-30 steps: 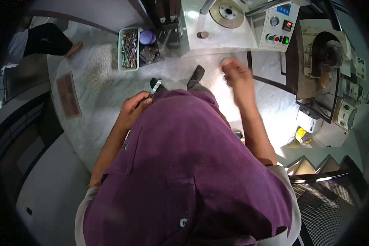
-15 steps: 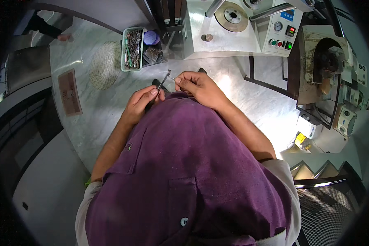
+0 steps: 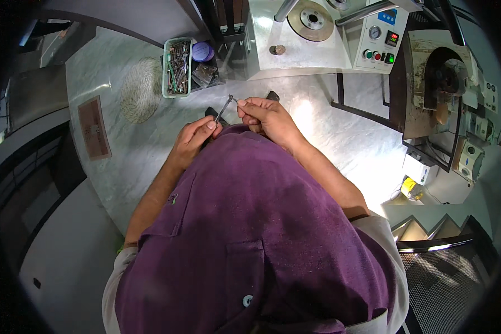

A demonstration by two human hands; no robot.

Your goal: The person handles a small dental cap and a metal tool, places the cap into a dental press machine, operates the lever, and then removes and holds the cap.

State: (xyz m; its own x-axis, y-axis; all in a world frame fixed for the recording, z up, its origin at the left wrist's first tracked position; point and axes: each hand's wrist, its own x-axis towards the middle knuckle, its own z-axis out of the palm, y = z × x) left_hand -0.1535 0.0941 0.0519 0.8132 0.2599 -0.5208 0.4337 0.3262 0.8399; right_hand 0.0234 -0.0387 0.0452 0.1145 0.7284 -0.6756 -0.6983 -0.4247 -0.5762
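My left hand (image 3: 195, 138) is closed around the lower end of a thin dark metal rod (image 3: 223, 109), which slants up and to the right in front of my body. A small knob or head shows at its upper end. Beside that end, my right hand (image 3: 271, 118) is closed in a pinch on a tiny pale piece (image 3: 235, 100), too small to name. The piece appears to meet the rod's head, though I cannot tell if they touch. My right fingers partly hide it.
A green-rimmed tray (image 3: 164, 78) of metal tools stands by a purple-lidded container (image 3: 202, 52). Ahead is a white machine (image 3: 261, 55) with a round disc (image 3: 310, 21) and a control panel (image 3: 379, 40). A woven round mat (image 3: 140, 89) lies on the marble-look floor.
Both hands keep nearly the same hold, with the rod's head and the pale piece slightly shifted. The other person's hand at the upper left has moved out of view; a dark sleeve remains.
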